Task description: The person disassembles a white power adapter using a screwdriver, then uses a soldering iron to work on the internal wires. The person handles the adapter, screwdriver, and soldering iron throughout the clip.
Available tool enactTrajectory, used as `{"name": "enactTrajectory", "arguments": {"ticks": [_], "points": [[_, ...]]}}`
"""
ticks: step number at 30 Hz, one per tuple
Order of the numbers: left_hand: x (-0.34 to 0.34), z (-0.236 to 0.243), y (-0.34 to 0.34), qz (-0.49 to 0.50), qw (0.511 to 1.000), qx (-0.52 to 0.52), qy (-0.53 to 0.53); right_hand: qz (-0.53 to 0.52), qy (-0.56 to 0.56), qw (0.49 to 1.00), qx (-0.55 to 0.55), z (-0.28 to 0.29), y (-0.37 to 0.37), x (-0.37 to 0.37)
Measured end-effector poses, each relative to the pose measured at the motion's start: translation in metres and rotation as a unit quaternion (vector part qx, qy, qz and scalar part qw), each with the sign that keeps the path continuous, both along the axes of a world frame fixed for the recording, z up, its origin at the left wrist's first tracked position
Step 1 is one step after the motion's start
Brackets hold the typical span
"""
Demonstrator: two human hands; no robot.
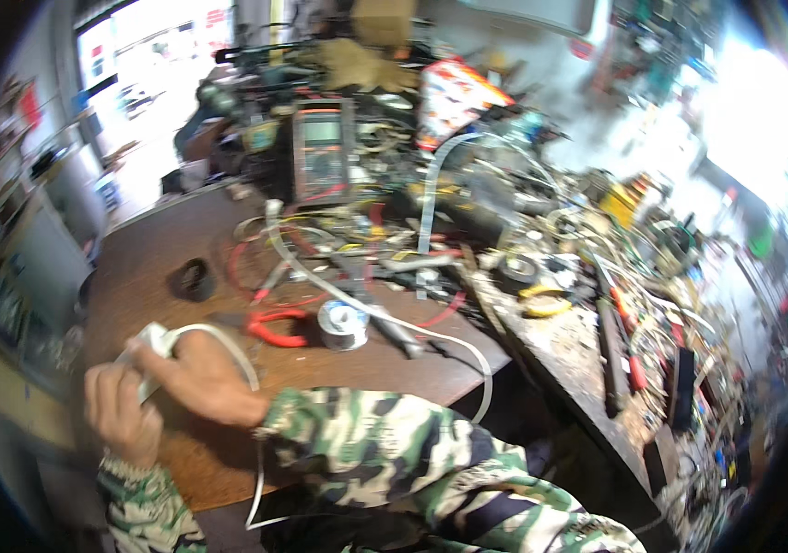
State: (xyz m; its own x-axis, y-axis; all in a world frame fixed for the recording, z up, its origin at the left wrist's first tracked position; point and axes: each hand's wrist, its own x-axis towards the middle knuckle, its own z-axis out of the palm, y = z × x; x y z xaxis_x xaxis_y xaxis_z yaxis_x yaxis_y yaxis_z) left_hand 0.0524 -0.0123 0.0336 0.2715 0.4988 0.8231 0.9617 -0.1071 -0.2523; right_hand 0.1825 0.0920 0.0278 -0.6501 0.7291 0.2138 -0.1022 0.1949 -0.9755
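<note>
Both hands are at the left front of the brown workbench (136,267), closed around a small white block-shaped thing (158,339) with a white cable. Its exact kind is blurred and partly covered by fingers. My left hand (124,415) grips it from the near left side, fingers curled. From the right, my right hand (207,376) closes on the same piece. The white cable (248,364) arches over the right hand and drops past the wrist below the bench edge. Nearby lie red-handled pliers (276,330) and a solder spool (343,325).
A dark round cup-like piece (193,280) stands beyond my hands. Behind it are a multimeter (322,152) and tangled red leads. Another white cable (348,297) crosses the bench. Tools, a black tape roll (516,269) and scraps crowd the right-hand ledge.
</note>
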Motion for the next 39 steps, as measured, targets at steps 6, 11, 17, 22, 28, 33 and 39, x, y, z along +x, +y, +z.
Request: {"name": "enactTrajectory", "arguments": {"ticks": [6, 11, 17, 22, 28, 33, 39], "points": [[-0.021, -0.023, -0.006, 0.015, 0.999, -0.024, 0.036, 0.013, 0.021, 0.999, -0.037, -0.020, 0.008, -0.007], [-0.021, -0.029, 0.005, 0.024, 0.996, -0.040, -0.077, -0.019, 0.078, 0.996, 0.049, -0.020, 0.021, 0.005], [-0.090, -0.047, -0.007, -0.096, 0.848, -0.275, -0.442, 0.013, 0.108, 0.988, 0.109, -0.019, 0.026, 0.014], [-0.077, -0.031, -0.015, -0.257, 0.621, -0.396, -0.626, 0.087, 0.113, 0.983, 0.119, -0.027, 0.024, 0.005], [-0.071, -0.029, 0.002, -0.234, 0.589, -0.396, -0.664, 0.042, 0.077, 0.994, 0.066, -0.027, 0.031, 0.004], [-0.050, -0.031, 0.007, -0.267, 0.571, -0.403, -0.663, -0.025, -0.026, 0.961, 0.273, -0.021, 0.041, 0.040], [-0.042, -0.033, 0.010, -0.263, 0.580, -0.390, -0.665, 0.039, -0.329, 0.891, 0.311, 0.124, 0.023, 0.261]]}}
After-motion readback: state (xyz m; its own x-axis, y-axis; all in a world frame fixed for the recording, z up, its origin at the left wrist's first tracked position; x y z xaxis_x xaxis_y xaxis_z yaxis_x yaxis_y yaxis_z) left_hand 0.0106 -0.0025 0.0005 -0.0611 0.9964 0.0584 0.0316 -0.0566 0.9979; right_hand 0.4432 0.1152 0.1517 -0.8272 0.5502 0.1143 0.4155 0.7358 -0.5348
